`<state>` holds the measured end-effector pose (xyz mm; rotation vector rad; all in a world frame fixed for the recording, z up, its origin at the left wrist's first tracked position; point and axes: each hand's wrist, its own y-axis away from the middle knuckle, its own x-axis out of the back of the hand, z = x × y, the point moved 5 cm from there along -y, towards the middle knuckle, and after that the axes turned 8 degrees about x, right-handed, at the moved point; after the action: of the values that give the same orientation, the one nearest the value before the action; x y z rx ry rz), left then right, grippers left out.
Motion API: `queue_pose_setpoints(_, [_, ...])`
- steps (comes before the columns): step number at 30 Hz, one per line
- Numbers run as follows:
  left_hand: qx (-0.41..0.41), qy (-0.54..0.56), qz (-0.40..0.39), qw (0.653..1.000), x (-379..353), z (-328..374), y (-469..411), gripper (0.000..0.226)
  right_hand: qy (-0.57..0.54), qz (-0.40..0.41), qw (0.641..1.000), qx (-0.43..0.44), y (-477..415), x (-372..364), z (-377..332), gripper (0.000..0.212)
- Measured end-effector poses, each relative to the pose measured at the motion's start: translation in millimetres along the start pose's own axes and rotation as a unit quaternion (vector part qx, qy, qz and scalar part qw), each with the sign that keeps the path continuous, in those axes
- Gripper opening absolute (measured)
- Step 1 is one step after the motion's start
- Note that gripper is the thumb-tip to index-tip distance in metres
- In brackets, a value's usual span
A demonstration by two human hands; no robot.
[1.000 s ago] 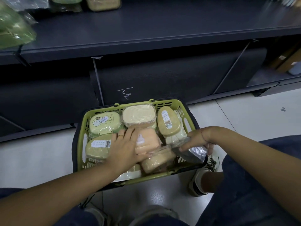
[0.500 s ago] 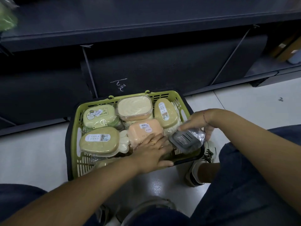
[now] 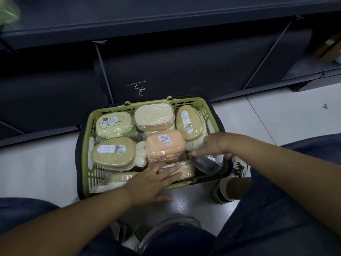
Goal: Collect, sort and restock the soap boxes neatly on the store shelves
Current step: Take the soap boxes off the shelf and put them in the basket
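A green basket (image 3: 207, 112) stands on the floor, filled with several wrapped soap boxes. Among them are a pale yellow one with a cartoon (image 3: 114, 124), a cream one (image 3: 154, 116), two mustard ovals (image 3: 188, 122) (image 3: 114, 152) and a peach one (image 3: 165, 145). My left hand (image 3: 155, 180), wearing a ring, lies flat with straight fingers on a beige soap box (image 3: 185, 169) at the basket's near edge. My right hand (image 3: 215, 145) holds a grey soap box (image 3: 204, 163) in clear wrap from above, at the basket's near right corner.
A dark store shelf (image 3: 166, 17) runs across the top above a black base panel (image 3: 184, 71). Green packets (image 3: 7, 12) sit at its far left. Pale floor tiles (image 3: 276, 115) surround the basket. My knees and a shoe (image 3: 238, 169) flank it.
The grey soap box has come down with my right hand into the basket's near right corner. My left hand has slid from the peach box to the beige box in front.
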<state>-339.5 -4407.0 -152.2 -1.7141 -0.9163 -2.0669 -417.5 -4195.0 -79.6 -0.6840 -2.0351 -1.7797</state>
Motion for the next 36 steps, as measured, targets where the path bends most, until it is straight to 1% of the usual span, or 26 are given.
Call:
queue_pose_setpoints(2, [-0.005,-0.002,0.036,0.999,2.1,1.2,-1.2,0.069,0.068,0.018,0.995,0.067,1.1,-7.4,-16.1,0.074])
queue_pose_setpoints(4, [-0.007,-0.011,0.054,0.998,1.1,0.3,-2.2,0.066,0.088,0.023,0.989,0.119,2.7,-13.4,-24.4,0.057])
queue_pose_setpoints(5, [-0.006,-0.013,0.062,0.998,0.7,0.5,-2.2,0.064,0.083,0.019,0.988,0.131,1.5,-14.9,-22.9,0.053])
queue_pose_setpoints(6, [-0.005,-0.017,0.066,0.998,0.9,0.6,-2.3,0.062,0.073,0.006,0.988,0.135,-0.7,-15.8,-17.7,0.055])
queue_pose_setpoints(10, [-0.006,-0.029,0.089,0.996,3.7,1.5,-2.4,0.059,0.057,-0.066,0.989,0.124,-3.2,-16.7,10.4,0.078])
queue_pose_setpoints(12, [-0.006,-0.028,0.090,0.996,5.6,1.9,-2.5,0.058,0.056,-0.077,0.987,0.126,-4.3,-15.0,17.4,0.084])
queue_pose_setpoints(14, [-0.002,-0.025,0.090,0.996,7.0,2.1,-3.5,0.059,0.065,-0.078,0.986,0.135,-6.5,-11.6,19.9,0.087])
queue_pose_setpoints(16, [0.001,-0.014,0.094,0.996,6.7,2.0,-4.3,0.059,0.088,-0.076,0.983,0.143,-6.8,-9.2,17.5,0.086])
queue_pose_setpoints(18, [0.011,-0.011,0.113,0.994,7.4,1.9,-3.0,0.058,0.128,-0.060,0.977,0.158,-3.5,-5.7,8.0,0.081])
queue_pose_setpoints(21, [0.032,-0.019,0.151,0.988,12.9,2.3,1.1,0.055,0.175,0.014,0.966,0.192,2.0,9.5,-9.2,0.061])
queue_pose_setpoints(23, [0.039,-0.029,0.168,0.985,14.0,3.4,3.5,0.054,0.200,0.040,0.960,0.192,4.5,20.2,-14.4,0.059])
queue_pose_setpoints(26, [0.044,-0.026,0.179,0.983,13.1,1.9,4.2,0.053,0.248,0.032,0.950,0.188,7.4,25.7,-16.7,0.068])
queue_pose_setpoints(29, [0.056,-0.021,0.188,0.980,14.5,-0.2,4.0,0.050,0.217,0.051,0.955,0.197,17.3,42.1,-16.6,0.068])
queue_pose_setpoints(31, [0.060,-0.022,0.190,0.980,15.4,-0.6,4.6,0.050,0.207,0.049,0.955,0.205,27.2,52.7,-17.0,0.071])
queue_pose_setpoints(34, [0.061,-0.029,0.194,0.979,13.9,-0.5,5.1,0.051,0.272,0.011,0.942,0.195,39.9,46.4,-24.2,0.069])
queue_pose_setpoints(36, [0.058,-0.033,0.196,0.978,13.4,-0.4,4.5,0.050,0.304,0.008,0.933,0.191,42.7,40.6,-27.4,0.067])
